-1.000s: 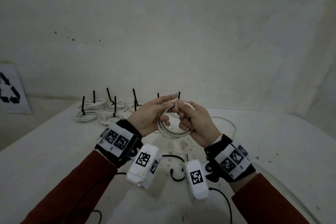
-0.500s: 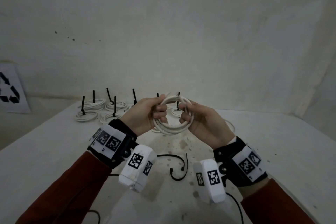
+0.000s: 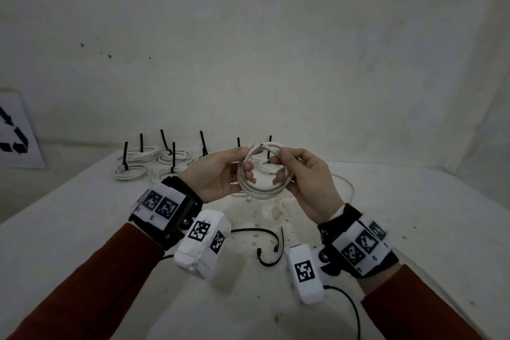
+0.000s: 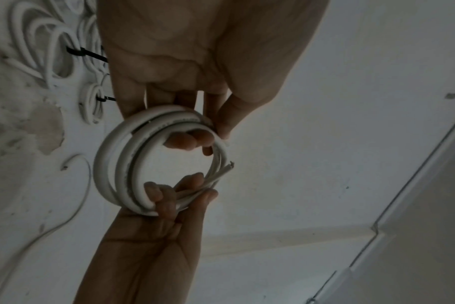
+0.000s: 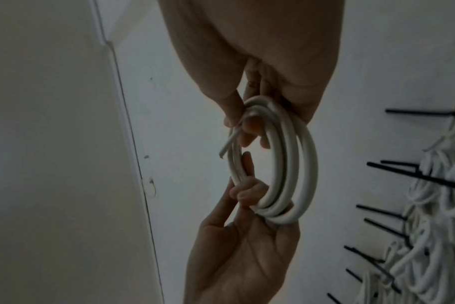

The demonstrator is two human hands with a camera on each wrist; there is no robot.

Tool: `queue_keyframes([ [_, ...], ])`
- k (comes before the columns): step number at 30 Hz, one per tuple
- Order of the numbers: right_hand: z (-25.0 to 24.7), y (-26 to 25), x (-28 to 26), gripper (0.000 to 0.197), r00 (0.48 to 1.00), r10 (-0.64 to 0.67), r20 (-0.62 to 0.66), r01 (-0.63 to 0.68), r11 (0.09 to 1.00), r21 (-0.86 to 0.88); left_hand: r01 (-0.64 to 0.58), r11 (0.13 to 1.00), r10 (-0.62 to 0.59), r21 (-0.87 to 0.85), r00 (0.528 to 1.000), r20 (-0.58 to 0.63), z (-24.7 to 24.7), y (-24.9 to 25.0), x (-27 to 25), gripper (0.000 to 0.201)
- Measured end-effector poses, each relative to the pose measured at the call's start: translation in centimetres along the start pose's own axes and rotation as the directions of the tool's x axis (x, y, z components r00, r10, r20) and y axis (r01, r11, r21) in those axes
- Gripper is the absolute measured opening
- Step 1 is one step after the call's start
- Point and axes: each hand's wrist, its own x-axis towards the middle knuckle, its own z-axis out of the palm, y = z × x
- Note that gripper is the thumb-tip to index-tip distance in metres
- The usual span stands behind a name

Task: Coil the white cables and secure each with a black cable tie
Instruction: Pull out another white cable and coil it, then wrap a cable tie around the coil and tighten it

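I hold a small coil of white cable [image 3: 263, 193] upright above the table, one hand on each side. My left hand [image 3: 246, 163] grips its left side with the fingers curled through the ring. My right hand [image 3: 278, 163] grips the right side the same way, thumb on top. The left wrist view shows the coil [image 4: 112, 164] as about three turns, with a cut end [image 4: 230, 166] sticking out near my right hand [image 4: 169, 197]. In the right wrist view the coil [image 5: 304, 164] hangs between both hands. No tie is on it. Two loose black cable ties [image 3: 271, 246] lie below.
Several tied white coils [image 3: 132, 171] with upright black tie tails stand in rows at the back left of the white table [image 3: 82, 229]. A loose white cable [image 3: 348, 188] lies at the right behind my right hand. A recycling sign [image 3: 13, 135] leans at far left.
My hands have moved apart from the coil's top to its opposite sides, and the ring now faces me more squarely. My right wrist has shifted right and lower.
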Motion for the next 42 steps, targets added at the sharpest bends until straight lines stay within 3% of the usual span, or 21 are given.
queue_keyframes([
  [6,0.0,1.7,0.2,0.011,0.988,0.148,0.045,-0.138,0.973,-0.184,0.032,0.989,-0.057,-0.147,0.984,-0.17,-1.4,-2.6,0.1,0.02],
  [8,-0.5,2.5,0.4,0.01,0.981,0.181,0.073,-0.146,0.929,-0.339,0.023,0.992,-0.049,-0.12,0.975,-0.217,-2.4,-3.5,0.1,0.02],
  [11,-2.0,3.3,0.6,0.005,0.966,0.247,0.082,-0.13,0.731,-0.67,0.005,0.999,-0.015,-0.038,0.96,-0.28,-4.0,-4.4,-0.2,0.022],
  [14,-3.2,3.1,0.7,0.011,0.938,0.279,0.205,0.1,0.351,-0.931,-0.006,1.0,0.009,0.009,0.939,-0.343,-5.3,-4.4,-0.4,0.021],
  [15,-3.3,2.9,0.6,0.016,0.909,0.334,0.251,0.185,0.217,-0.958,-0.007,1.0,0.013,0.017,0.931,-0.364,-5.7,-4.2,-0.4,0.021],
  [17,-3.2,2.8,0.3,0.021,0.836,0.465,0.29,0.309,0.038,-0.95,-0.004,1.0,0.008,0.011,0.917,-0.398,-6.2,-4.0,-0.3,0.023],
  [21,-2.3,4.0,0.1,0.022,0.722,0.634,0.278,0.477,-0.165,-0.863,0.007,0.999,-0.02,-0.033,0.902,-0.43,-6.5,-3.9,0.1,0.025],
  [25,-2.0,4.9,0.7,0.014,0.684,0.654,0.322,0.563,-0.194,-0.803,-0.002,0.998,-0.023,-0.06,0.91,-0.414,-6.0,-3.8,0.4,0.026],
  [28,-2.2,4.7,1.1,0.015,0.695,0.623,0.359,0.535,-0.113,-0.837,-0.037,0.997,0.005,-0.075,0.922,-0.388,-5.9,-3.6,0.6,0.026],
  [31,-2.5,2.8,1.2,0.012,0.768,0.492,0.411,0.421,0.096,-0.902,-0.106,0.991,0.065,-0.082,0.915,-0.398,-6.0,-3.3,0.8,0.027],
  [33,-2.7,1.0,1.1,0.006,0.824,0.39,0.41,0.293,0.326,-0.899,-0.156,0.984,0.108,-0.085,0.904,-0.414,-6.2,-3.1,1.0,0.026],
  [35,-2.6,-0.8,0.8,0.007,0.885,0.291,0.364,0.125,0.604,-0.787,-0.199,0.976,0.142,-0.093,0.893,-0.427,-6.5,-2.9,1.2,0.024],
  [37,-2.4,-2.6,0.2,0.007,0.933,0.18,0.31,0.053,0.786,-0.615,-0.229,0.968,0.165,-0.099,0.885,-0.436,-6.8,-2.7,1.5,0.025],
  [39,-1.8,-4.0,-0.3,0.008,0.958,0.081,0.277,0.058,0.886,-0.461,-0.251,0.962,0.18,-0.106,0.877,-0.446,-6.7,-2.5,1.8,0.027],
  [42,-0.8,-4.8,-0.7,0.02,0.966,0.022,0.257,0.053,0.959,-0.28,-0.276,0.956,0.206,-0.1,0.874,-0.44,-6.0,-2.1,2.2,0.027],
])
